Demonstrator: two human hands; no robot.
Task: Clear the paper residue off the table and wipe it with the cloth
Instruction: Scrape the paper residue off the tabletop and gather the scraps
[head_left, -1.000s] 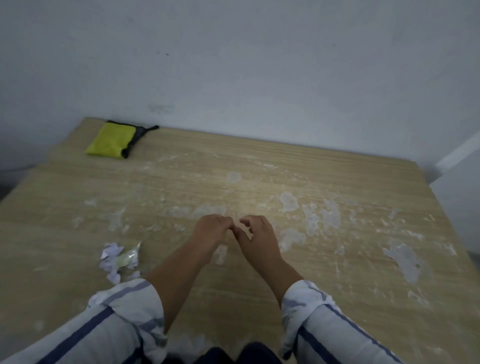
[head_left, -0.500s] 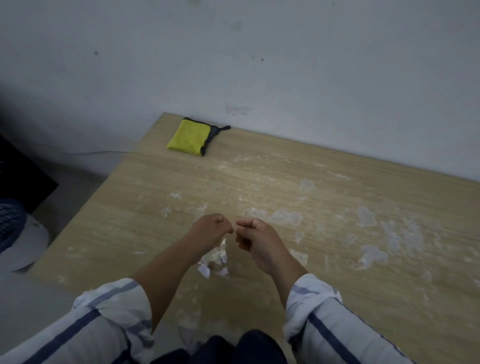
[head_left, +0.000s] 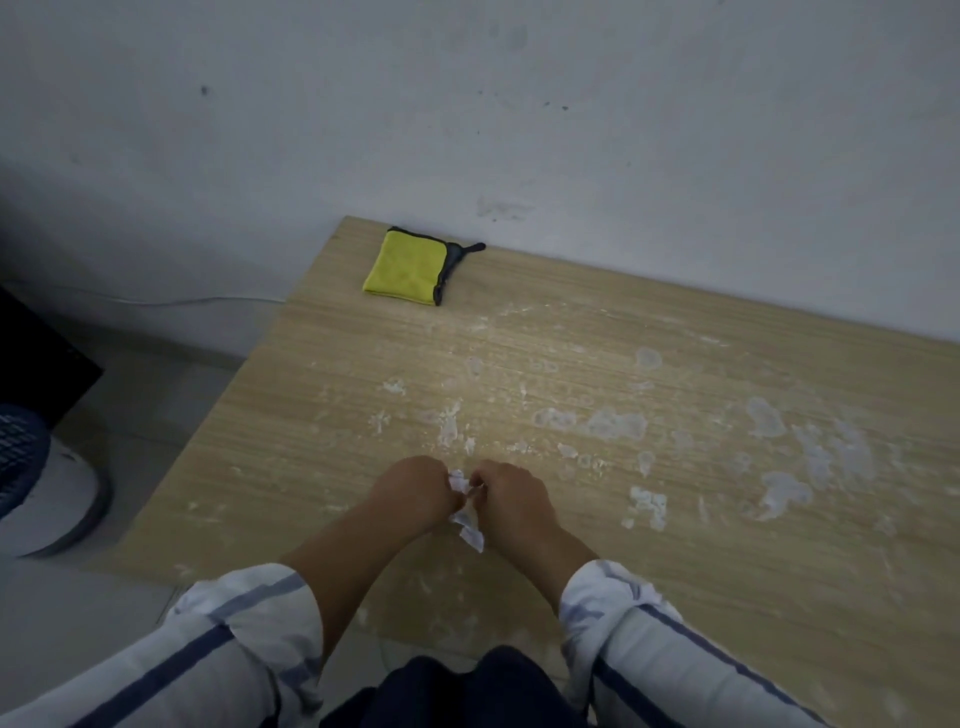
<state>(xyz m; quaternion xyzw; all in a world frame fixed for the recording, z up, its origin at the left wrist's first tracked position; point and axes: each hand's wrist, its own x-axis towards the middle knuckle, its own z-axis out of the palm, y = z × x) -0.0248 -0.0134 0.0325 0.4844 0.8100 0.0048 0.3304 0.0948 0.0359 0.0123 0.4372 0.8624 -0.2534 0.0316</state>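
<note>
A wooden table (head_left: 649, 582) carries white patches of stuck paper residue (head_left: 615, 423) across its middle and right. My left hand (head_left: 415, 493) and my right hand (head_left: 511, 499) are side by side near the front edge, fingers curled. Between them sits a small heap of torn white paper scraps (head_left: 465, 512), and both hands pinch at it. A folded yellow cloth (head_left: 408, 267) with a dark grey edge lies flat at the far left corner, well away from both hands.
A white wall (head_left: 519, 130) runs behind the table. Left of the table is grey floor with a cable (head_left: 197, 300), a dark box (head_left: 36, 358) and a fan base (head_left: 36, 493). The table's left edge is near my left arm.
The view swung left, so the cloth and scrap heap shifted right in frame. My hands came down from above the table onto the scrap heap and closed on it.
</note>
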